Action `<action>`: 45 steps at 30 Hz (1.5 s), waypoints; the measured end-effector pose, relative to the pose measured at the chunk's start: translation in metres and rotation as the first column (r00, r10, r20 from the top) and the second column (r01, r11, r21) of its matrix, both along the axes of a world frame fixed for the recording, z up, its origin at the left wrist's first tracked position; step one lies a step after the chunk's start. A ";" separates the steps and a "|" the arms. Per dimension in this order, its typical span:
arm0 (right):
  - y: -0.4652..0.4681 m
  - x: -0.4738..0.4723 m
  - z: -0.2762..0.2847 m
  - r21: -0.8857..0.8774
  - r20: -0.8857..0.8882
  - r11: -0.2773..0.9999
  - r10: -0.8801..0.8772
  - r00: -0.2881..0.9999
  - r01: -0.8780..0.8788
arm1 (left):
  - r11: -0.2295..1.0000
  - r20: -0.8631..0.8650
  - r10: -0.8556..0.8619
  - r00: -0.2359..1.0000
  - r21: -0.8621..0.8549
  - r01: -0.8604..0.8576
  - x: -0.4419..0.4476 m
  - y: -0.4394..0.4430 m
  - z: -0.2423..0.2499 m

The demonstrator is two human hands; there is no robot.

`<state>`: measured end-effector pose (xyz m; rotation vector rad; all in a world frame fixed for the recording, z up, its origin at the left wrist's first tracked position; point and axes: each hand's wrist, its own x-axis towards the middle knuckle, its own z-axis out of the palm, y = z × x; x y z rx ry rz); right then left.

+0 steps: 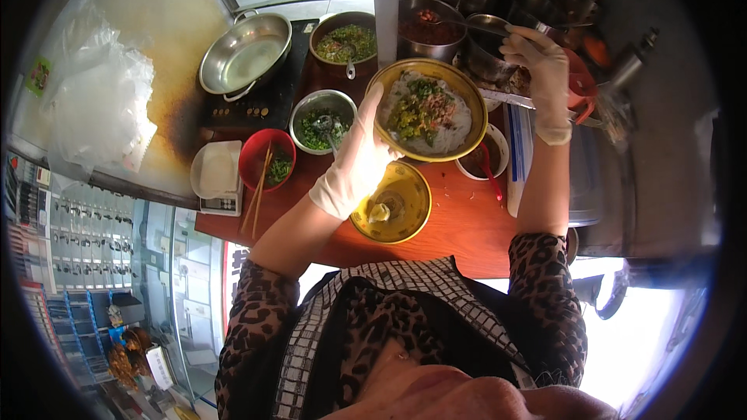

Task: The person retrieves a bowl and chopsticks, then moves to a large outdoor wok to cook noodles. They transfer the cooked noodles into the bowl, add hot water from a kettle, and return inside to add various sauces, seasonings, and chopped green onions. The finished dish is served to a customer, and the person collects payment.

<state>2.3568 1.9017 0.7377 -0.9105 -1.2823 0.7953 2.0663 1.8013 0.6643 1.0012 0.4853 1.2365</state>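
My gloved left hand (357, 160) grips the side of a yellow bowl (483, 119), thumb over its rim. White noodles (458, 123) fill this bowl, topped with chopped greens and minced brown bits. With my gloved right hand (544, 81) I hold a long-handled metal spoon (483, 25) by its end. Its bowl carries reddish pieces that look like peanuts (429, 15), above a metal pot (443, 52) of dark red contents. Below the held bowl, a second yellow bowl (421, 219) stands on the red-brown table (467, 233), with a pale lump inside.
Left are a metal bowl of chopped greens (297, 139), a red bowl (248, 154) with chopsticks (257, 198), a kitchen scale (232, 204) and a steel pan (213, 79) on a cooktop (233, 119). A post (386, 11) rises ahead. A sauce bowl (503, 139) sits right.
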 end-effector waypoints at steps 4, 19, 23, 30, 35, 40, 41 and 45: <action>-0.040 0.012 0.007 -0.054 0.049 0.995 -0.075 0.996 0.078 | 0.986 0.142 -0.028 0.989 -0.157 0.050 0.014 0.008 -0.002; -0.056 0.009 -0.007 0.152 0.242 0.986 -0.097 0.965 0.061 | 0.932 0.265 0.273 0.925 -0.311 -0.186 0.059 -0.093 0.002; -0.143 0.039 -0.008 0.146 0.125 0.988 -0.072 0.990 0.053 | 0.937 0.230 0.299 0.926 -0.254 -0.239 0.084 -0.131 -0.003; -0.290 0.107 -0.085 0.012 -0.004 0.998 -0.054 0.999 0.054 | 0.989 0.118 0.145 0.982 -0.049 -0.140 0.130 -0.190 -0.049; -0.420 0.156 -0.132 -0.233 0.190 0.971 -0.012 0.982 0.057 | 0.937 0.133 0.015 0.991 -0.347 0.032 0.179 -0.268 -0.068; -0.486 0.196 -0.126 -0.349 0.227 0.936 0.047 0.973 0.036 | 0.803 0.121 0.014 0.993 -0.593 0.061 0.169 -0.330 -0.068; -0.483 0.200 -0.117 -0.328 0.187 0.944 0.022 0.982 0.041 | 0.804 0.071 0.046 0.996 -0.594 0.005 0.163 -0.326 -0.064; -0.460 0.263 -0.108 -0.075 0.028 0.874 -0.479 0.877 0.480 | 0.770 0.121 -0.096 0.988 -0.620 0.151 0.162 -0.327 -0.057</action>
